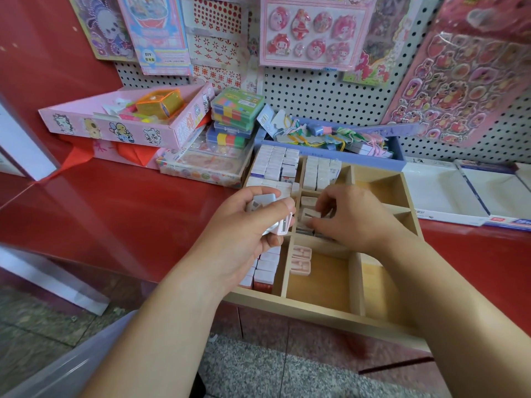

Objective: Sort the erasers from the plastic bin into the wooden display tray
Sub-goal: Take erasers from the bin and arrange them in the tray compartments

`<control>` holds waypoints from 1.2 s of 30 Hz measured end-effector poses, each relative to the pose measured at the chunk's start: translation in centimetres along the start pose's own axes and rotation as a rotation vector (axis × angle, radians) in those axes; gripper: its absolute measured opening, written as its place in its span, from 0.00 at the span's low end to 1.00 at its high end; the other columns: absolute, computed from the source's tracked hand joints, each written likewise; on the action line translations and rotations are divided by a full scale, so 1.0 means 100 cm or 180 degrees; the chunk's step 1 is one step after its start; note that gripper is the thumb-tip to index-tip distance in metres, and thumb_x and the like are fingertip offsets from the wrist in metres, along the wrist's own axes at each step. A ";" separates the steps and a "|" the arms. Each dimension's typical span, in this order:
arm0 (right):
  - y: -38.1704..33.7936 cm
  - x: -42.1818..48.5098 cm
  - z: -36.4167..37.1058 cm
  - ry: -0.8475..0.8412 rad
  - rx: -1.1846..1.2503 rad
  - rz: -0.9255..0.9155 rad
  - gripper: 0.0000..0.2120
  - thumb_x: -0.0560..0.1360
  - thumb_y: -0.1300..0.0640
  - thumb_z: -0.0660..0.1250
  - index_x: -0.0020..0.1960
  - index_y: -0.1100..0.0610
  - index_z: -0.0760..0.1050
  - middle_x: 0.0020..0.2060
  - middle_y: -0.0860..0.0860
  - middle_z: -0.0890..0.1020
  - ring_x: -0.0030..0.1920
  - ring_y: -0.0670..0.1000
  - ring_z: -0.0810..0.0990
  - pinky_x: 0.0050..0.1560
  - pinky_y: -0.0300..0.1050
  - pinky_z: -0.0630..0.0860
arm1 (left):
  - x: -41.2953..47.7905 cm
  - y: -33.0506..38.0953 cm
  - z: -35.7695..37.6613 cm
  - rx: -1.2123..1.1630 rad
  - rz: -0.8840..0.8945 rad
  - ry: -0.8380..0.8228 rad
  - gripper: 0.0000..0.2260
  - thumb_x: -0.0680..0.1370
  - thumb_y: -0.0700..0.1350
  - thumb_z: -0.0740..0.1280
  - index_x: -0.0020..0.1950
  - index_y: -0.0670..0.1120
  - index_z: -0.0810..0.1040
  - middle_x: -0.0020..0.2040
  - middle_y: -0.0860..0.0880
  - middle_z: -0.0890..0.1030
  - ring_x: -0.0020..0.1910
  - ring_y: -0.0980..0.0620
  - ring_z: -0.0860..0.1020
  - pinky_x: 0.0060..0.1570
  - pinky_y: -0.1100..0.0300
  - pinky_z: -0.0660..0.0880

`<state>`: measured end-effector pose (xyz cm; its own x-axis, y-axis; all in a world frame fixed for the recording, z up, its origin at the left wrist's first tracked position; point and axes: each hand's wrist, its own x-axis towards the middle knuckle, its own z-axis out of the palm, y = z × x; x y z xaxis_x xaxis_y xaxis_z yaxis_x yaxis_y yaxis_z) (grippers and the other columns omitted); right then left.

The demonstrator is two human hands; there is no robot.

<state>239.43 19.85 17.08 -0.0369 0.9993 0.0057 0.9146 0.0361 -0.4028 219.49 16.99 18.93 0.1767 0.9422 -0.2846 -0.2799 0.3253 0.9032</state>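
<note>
Clutching erasers, left hand hovers (right hand pinches an eraser).

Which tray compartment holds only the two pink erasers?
The near middle compartment, just this side of the right hand: two pink erasers sit in its far-left corner, the rest bare wood. Those on the left are packed with boxed erasers.

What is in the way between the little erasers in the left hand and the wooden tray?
Nothing visible blocks them. The left hand grips the small white and pink erasers just above the wooden display tray. Only the right hand covers the tray's middle, pinching a pale eraser there.
</note>
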 end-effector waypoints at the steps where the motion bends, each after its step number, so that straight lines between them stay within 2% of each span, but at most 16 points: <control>1: 0.002 -0.001 -0.002 0.0063 0.0185 -0.0015 0.09 0.73 0.48 0.75 0.46 0.50 0.78 0.39 0.44 0.80 0.41 0.45 0.78 0.39 0.39 0.75 | 0.000 0.000 0.000 0.0000 0.0000 -0.0002 0.12 0.74 0.39 0.75 0.57 0.44 0.80 0.57 0.36 0.84 0.45 0.48 0.83 0.32 0.63 0.74; 3: 0.004 -0.001 -0.006 0.0144 0.0416 -0.0089 0.07 0.74 0.49 0.74 0.46 0.50 0.78 0.39 0.44 0.80 0.40 0.44 0.78 0.36 0.35 0.70 | 0.001 -0.001 0.000 0.0005 -0.0002 -0.0002 0.12 0.74 0.40 0.76 0.56 0.45 0.81 0.58 0.36 0.83 0.46 0.47 0.83 0.32 0.63 0.75; 5: 0.006 -0.002 -0.007 0.0076 0.0412 -0.0203 0.05 0.76 0.50 0.72 0.47 0.50 0.79 0.39 0.44 0.81 0.40 0.44 0.78 0.37 0.35 0.70 | 0.001 -0.002 0.001 0.0027 -0.0015 -0.0001 0.12 0.74 0.40 0.76 0.56 0.46 0.81 0.58 0.36 0.83 0.47 0.47 0.83 0.33 0.63 0.75; 7: 0.007 -0.001 -0.004 0.0018 0.0227 -0.0351 0.05 0.78 0.50 0.68 0.47 0.51 0.79 0.39 0.45 0.81 0.40 0.45 0.78 0.38 0.39 0.74 | 0.001 -0.002 0.001 0.0029 -0.0020 0.0000 0.12 0.74 0.40 0.76 0.56 0.45 0.81 0.58 0.36 0.84 0.46 0.48 0.83 0.33 0.63 0.75; 11: 0.009 0.001 0.006 0.0104 -0.0214 -0.0646 0.12 0.82 0.52 0.62 0.47 0.56 0.80 0.40 0.50 0.81 0.41 0.52 0.79 0.42 0.50 0.77 | 0.001 -0.001 0.002 0.0018 -0.0013 0.0007 0.12 0.74 0.40 0.76 0.56 0.45 0.81 0.58 0.35 0.83 0.46 0.48 0.82 0.32 0.63 0.75; 15: 0.012 0.006 0.013 0.0320 -0.0479 -0.0806 0.13 0.83 0.54 0.62 0.48 0.58 0.82 0.42 0.53 0.79 0.45 0.55 0.78 0.45 0.52 0.78 | 0.001 -0.001 0.000 0.0015 -0.0010 -0.0005 0.12 0.74 0.40 0.76 0.57 0.44 0.80 0.59 0.35 0.83 0.47 0.47 0.82 0.32 0.63 0.75; 20: 0.011 0.006 0.013 0.0394 -0.0388 -0.0634 0.09 0.81 0.56 0.65 0.51 0.56 0.83 0.46 0.52 0.82 0.45 0.52 0.79 0.45 0.49 0.78 | 0.002 -0.001 -0.001 -0.0003 0.0003 -0.0021 0.11 0.75 0.40 0.75 0.56 0.45 0.80 0.58 0.36 0.83 0.45 0.48 0.82 0.32 0.63 0.75; 22: 0.010 0.005 0.004 0.0378 -0.0116 -0.0625 0.05 0.80 0.56 0.68 0.49 0.53 0.83 0.44 0.48 0.82 0.44 0.48 0.79 0.45 0.45 0.77 | 0.002 -0.002 -0.001 -0.0006 0.0005 -0.0003 0.11 0.74 0.40 0.75 0.56 0.45 0.80 0.58 0.36 0.83 0.45 0.48 0.82 0.32 0.63 0.74; 25: 0.005 0.003 -0.008 -0.0275 0.0281 -0.0608 0.04 0.76 0.56 0.73 0.45 0.46 0.83 0.41 0.38 0.80 0.41 0.38 0.78 0.41 0.31 0.71 | 0.003 -0.002 -0.002 0.0008 -0.0002 0.0013 0.12 0.74 0.40 0.76 0.56 0.45 0.81 0.58 0.36 0.83 0.46 0.47 0.83 0.32 0.63 0.74; 28: 0.004 0.001 -0.009 -0.0650 0.0217 -0.0626 0.06 0.74 0.57 0.74 0.46 0.45 0.84 0.42 0.36 0.78 0.43 0.39 0.78 0.41 0.30 0.72 | 0.002 -0.002 -0.002 -0.0013 -0.0006 0.0013 0.12 0.74 0.39 0.76 0.56 0.45 0.81 0.58 0.35 0.83 0.46 0.47 0.83 0.31 0.63 0.74; 32: 0.002 0.002 -0.009 -0.0633 0.0074 -0.0627 0.08 0.75 0.58 0.74 0.49 0.46 0.84 0.42 0.36 0.77 0.44 0.40 0.78 0.40 0.30 0.71 | 0.002 -0.001 -0.003 0.0001 0.0001 0.0008 0.13 0.74 0.40 0.76 0.57 0.44 0.81 0.59 0.35 0.83 0.45 0.48 0.83 0.32 0.63 0.74; 36: 0.003 0.002 -0.007 -0.0529 -0.0025 -0.0612 0.04 0.74 0.54 0.75 0.47 0.46 0.83 0.40 0.36 0.77 0.41 0.39 0.77 0.38 0.29 0.70 | 0.002 -0.002 -0.004 0.0041 -0.0004 -0.0008 0.13 0.74 0.40 0.76 0.58 0.45 0.81 0.58 0.36 0.83 0.46 0.48 0.83 0.33 0.62 0.75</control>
<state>239.93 20.08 17.58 -0.2758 0.9587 -0.0693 0.8873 0.2262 -0.4018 219.24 17.15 18.55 0.1794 0.9417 -0.2848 -0.2675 0.3253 0.9070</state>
